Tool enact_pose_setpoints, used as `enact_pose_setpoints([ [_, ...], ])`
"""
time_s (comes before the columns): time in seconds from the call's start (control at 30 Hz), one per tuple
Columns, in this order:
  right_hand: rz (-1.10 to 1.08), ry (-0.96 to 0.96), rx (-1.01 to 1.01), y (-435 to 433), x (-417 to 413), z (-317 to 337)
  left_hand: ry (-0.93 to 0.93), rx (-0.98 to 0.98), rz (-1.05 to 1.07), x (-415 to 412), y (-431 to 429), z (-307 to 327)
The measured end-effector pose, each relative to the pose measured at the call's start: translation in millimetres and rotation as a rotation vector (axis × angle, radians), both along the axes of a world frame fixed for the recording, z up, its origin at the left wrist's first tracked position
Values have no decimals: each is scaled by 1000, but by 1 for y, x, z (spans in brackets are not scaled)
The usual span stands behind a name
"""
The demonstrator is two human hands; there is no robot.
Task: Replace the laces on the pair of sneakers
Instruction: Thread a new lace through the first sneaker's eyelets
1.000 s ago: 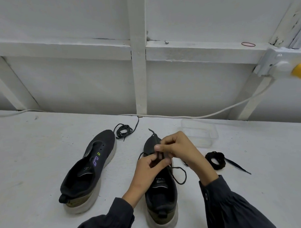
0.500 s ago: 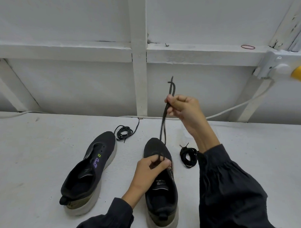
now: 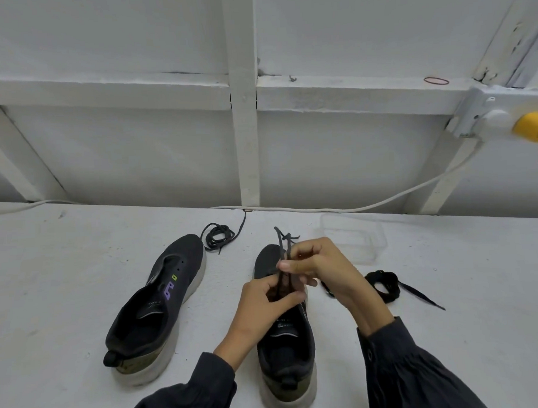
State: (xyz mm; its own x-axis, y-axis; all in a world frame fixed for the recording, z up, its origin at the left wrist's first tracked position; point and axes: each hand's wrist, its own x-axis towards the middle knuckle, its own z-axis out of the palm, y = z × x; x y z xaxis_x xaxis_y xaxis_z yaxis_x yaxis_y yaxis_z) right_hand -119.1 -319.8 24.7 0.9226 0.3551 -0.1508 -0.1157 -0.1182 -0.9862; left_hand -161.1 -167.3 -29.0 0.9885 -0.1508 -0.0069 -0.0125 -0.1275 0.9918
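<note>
So both hands are on the one dark lace (image 3: 282, 244) right over the near sneaker (image 3: 286, 343), which sits toe-away in the middle of the white bench (image 3: 51, 287). The left hand (image 3: 262, 308) has its fingers (image 3: 291, 297) curled in, pinching the strands low down by the eyelets. The right hand (image 3: 325, 267) pinches the same two strands a bit higher, with both lace ends poking up past its fingers (image 3: 294, 266).

From that sneaker, the second sneaker (image 3: 161, 302) is at 9 o'clock, unlaced and angled a little. A loose coiled lace (image 3: 217, 236) lies at 11 o'clock, just off the second sneaker's toe. A clear plastic box (image 3: 354, 242) is at 1 o'clock, and another black lace bundle (image 3: 383, 286) lies at 3 o'clock, just past the right wrist.
</note>
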Motion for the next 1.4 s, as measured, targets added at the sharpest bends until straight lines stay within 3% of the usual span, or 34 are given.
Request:
enact_pose_setpoints([
  [0.27, -168, -66, 204, 1, 18, 28, -45, 16, -30, -3, 1, 2],
  [0.4, -91, -51, 155, 2, 15, 26, -243, 111, 61, -9, 4, -4],
  [0.7, -61, -89, 254, 9, 13, 43, -68, 116, -7, -13, 5, -11],
  [1.03, -54, -66, 314, 11, 19, 55, -63, 32, 11, -13, 5, -6],
  [1.17, -43, -55, 224, 12, 15, 50, -164, -181, 7, -14, 0, 15],
  [1.27, -68, -77, 131, 12, 10, 44, -192, -236, -28, -10, -2, 37],
  [1.4, -175, -90, -1, -1, 5, 34, -157, -215, 220, -7, 10, 36],
])
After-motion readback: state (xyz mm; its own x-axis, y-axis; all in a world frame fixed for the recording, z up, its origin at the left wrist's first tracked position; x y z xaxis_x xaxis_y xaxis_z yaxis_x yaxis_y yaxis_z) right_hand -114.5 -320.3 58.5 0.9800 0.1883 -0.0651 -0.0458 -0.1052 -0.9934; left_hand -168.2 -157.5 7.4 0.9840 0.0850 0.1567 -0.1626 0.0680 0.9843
